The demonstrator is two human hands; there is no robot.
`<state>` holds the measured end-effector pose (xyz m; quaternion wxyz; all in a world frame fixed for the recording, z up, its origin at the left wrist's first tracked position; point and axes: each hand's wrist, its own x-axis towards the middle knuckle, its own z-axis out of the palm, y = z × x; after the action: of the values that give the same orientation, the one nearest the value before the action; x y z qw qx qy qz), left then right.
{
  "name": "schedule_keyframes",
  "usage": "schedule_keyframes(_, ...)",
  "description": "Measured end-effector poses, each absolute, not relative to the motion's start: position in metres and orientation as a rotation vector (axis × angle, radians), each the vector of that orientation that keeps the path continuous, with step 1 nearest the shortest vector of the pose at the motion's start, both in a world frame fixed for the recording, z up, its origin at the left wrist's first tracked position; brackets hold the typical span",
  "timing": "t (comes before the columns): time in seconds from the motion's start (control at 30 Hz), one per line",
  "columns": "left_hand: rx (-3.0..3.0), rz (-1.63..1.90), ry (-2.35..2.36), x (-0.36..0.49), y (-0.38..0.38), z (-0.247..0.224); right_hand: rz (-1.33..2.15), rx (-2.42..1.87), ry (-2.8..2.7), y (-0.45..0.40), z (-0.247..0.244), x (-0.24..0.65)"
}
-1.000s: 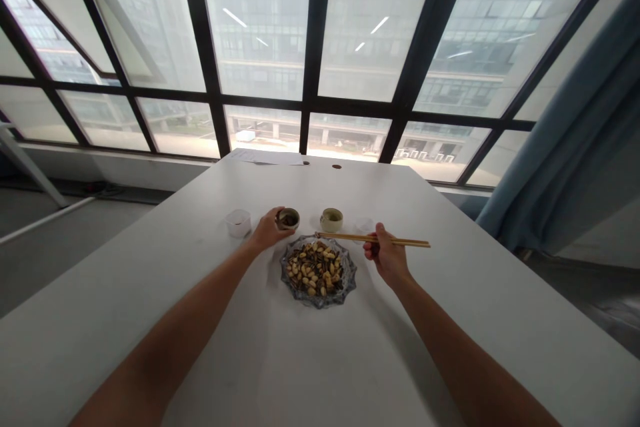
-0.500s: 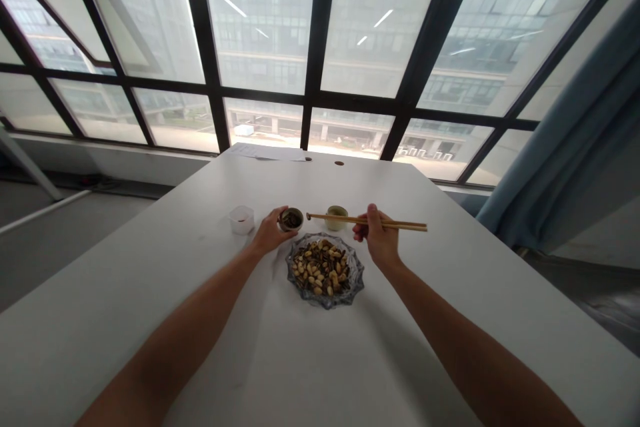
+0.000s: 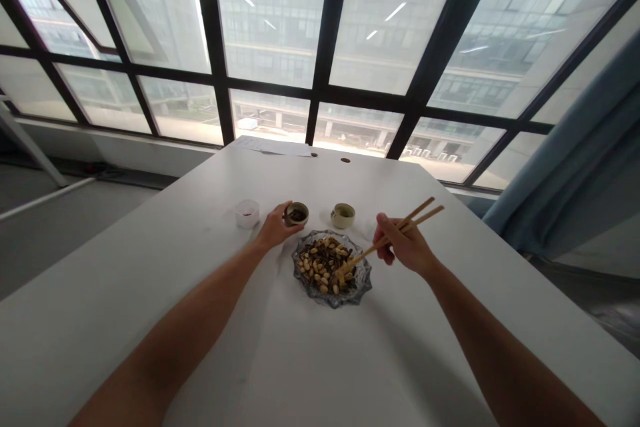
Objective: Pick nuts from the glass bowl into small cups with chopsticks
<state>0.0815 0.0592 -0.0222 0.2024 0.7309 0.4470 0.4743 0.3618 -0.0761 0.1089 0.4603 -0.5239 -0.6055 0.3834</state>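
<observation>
My left hand (image 3: 278,225) is wrapped round the side of a small cup (image 3: 297,214) with dark bits inside, standing on the white table. A pair of wooden chopsticks (image 3: 419,213) is gripped in my right hand (image 3: 401,241). Their tips reach down into the right part of a scalloped glass bowl (image 3: 365,278), among peanuts and dark seeds (image 3: 320,265). Whether the tips pinch anything is too small to tell. Behind the bowl, between my hands, stands a second small cup (image 3: 343,215), greenish inside.
A translucent white container (image 3: 247,214) stands left of my left hand. Papers (image 3: 273,146) lie at the table's far edge, near two round holes. Beyond are large windows (image 3: 370,33), with a blue curtain (image 3: 565,147) on the right.
My right hand has moved right and slightly down. The chopsticks, level beside the left cup before with something small at their tips, now slant down into the glass bowl. My left hand still holds its cup.
</observation>
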Motion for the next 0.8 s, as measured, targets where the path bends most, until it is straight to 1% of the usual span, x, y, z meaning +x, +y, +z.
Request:
schedule_keyframes(0.1,2.002,1.306,1.271,0.082,0.06,-0.023,1.108,-1.394,-1.628,-0.091,0.109,0.37)
schedule_keyframes(0.17,1.995,1.299,1.289,0.082,0.059,-0.022,1.118,-1.368,-1.647,-0.092,0.101,0.364)
schedule_keyframes(0.4,1.997,1.265,1.343,0.082,0.055,-0.017,0.891,-1.22,-1.457,-0.071,0.07,0.349)
schedule_keyframes(0.67,2.026,1.197,1.404,0.082,0.053,-0.016,0.63,-1.209,-1.248,-0.081,0.086,0.366)
schedule_keyframes(0.8,2.032,1.21,1.428,0.082,0.052,-0.014,0.605,-1.229,-1.264,-0.082,0.078,0.358)
